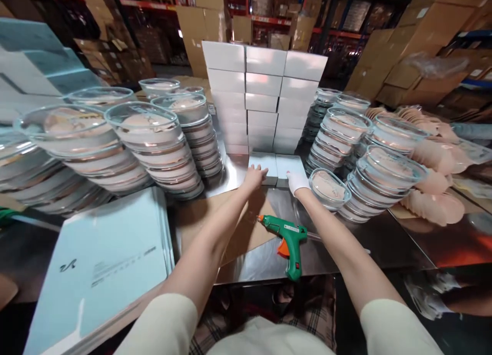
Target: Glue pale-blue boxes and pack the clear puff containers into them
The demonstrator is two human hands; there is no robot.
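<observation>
My left hand [254,176] is bare and rests on the near edge of a flat white box [263,164] on the metal table [400,242]. My right hand [297,181], in a white glove, touches the near edge of a second white box [290,165] beside the first. Both boxes lie at the foot of a wall of stacked white boxes [264,96]. A green glue gun [289,238] lies on the table between my forearms. A single clear lidded tray [329,187] sits just right of my right hand.
Tall stacks of clear lidded trays stand left [154,144] and right [378,175]. Pale pink pads [436,157] are heaped at far right. Flat light-blue cartons [103,265] lie at near left. A cardboard sheet [242,232] lies under my left arm. Warehouse shelving with brown cartons stands behind.
</observation>
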